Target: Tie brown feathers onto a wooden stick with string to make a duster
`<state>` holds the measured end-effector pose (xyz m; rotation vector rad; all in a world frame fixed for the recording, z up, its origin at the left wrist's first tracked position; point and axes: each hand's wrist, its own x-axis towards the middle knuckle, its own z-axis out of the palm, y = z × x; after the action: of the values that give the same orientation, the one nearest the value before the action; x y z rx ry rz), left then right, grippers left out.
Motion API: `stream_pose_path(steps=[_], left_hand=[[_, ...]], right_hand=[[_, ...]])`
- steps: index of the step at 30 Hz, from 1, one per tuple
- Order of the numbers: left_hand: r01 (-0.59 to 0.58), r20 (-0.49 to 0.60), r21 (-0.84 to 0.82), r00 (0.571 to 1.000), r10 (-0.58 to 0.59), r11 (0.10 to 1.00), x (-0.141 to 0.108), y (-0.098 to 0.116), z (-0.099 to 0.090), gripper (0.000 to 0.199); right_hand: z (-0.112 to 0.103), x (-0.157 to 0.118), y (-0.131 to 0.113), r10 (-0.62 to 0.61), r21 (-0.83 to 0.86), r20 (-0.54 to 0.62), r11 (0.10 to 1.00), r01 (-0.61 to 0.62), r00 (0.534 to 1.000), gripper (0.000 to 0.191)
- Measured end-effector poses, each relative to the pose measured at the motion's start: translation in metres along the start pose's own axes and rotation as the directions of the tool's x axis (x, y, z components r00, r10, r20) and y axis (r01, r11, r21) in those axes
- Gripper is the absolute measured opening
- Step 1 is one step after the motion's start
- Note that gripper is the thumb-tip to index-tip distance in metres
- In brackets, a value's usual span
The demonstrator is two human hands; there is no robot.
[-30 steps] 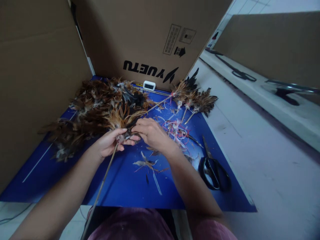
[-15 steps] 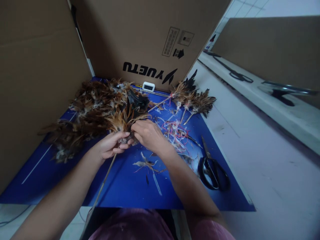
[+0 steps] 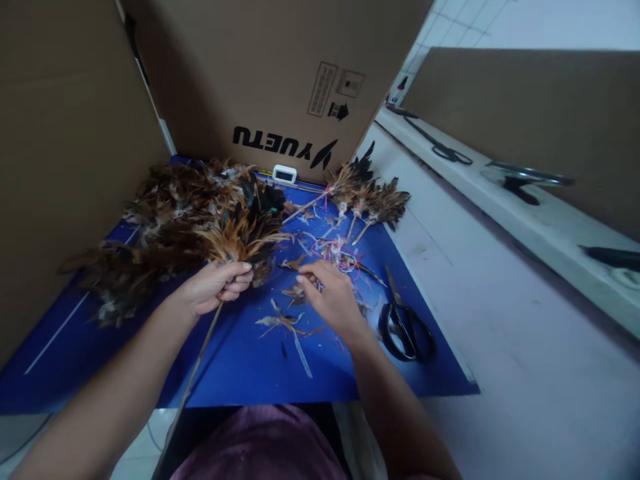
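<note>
My left hand (image 3: 220, 287) is closed around the base of a feather bundle (image 3: 240, 230) with brown and black feathers. A thin stick (image 3: 200, 357) runs from under that hand down toward my lap. My right hand (image 3: 325, 290) is apart from the bundle, over the blue mat, with its fingers curled and thumb near the fingertips. Small brown feathers (image 3: 295, 293) lie beside those fingers; whether the hand pinches anything is too small to tell. Scissors (image 3: 406, 330) with black handles lie right of my right hand.
A large feather pile (image 3: 170, 220) covers the left of the blue mat (image 3: 240, 373). Several tied feather bunches (image 3: 370, 200) lie at the back right. Pink and white string scraps (image 3: 337, 253) are mid-mat. A small white device (image 3: 285, 175) stands by the cardboard (image 3: 270, 73).
My right hand has left the feather bundle and moved right over the mat. My left hand still grips the bundle. The whole view has shifted slightly.
</note>
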<state>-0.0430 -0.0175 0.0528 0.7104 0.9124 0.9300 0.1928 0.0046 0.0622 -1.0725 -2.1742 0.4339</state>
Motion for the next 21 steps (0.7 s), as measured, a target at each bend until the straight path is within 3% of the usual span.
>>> stream_pose_path(steps=[4, 8, 12, 21], left_hand=[[0.030, -0.006, 0.044, 1.000, -0.030, 0.999, 0.004, -0.002, 0.001, 0.029], [0.035, -0.022, 0.051, 0.999, -0.034, 0.998, 0.008, -0.005, 0.003, 0.027], [0.068, -0.008, 0.063, 0.998, -0.068, 0.996, 0.010, -0.010, 0.009, 0.028], [0.101, -0.027, 0.116, 0.995, -0.098, 0.988, 0.007, -0.015, 0.024, 0.030]], right_hand=[[-0.014, -0.042, 0.009, 0.130, -0.041, 0.198, 0.991, -0.125, 0.971, 0.006], [-0.019, -0.071, 0.012, 0.135, -0.109, 0.331, 0.989, -0.104, 0.934, 0.011], [-0.021, -0.086, 0.018, 0.115, -0.208, 0.285, 0.977, -0.056, 0.952, 0.020], [-0.022, -0.100, 0.025, 0.185, -0.239, 0.079, 0.958, -0.161, 0.980, 0.011]])
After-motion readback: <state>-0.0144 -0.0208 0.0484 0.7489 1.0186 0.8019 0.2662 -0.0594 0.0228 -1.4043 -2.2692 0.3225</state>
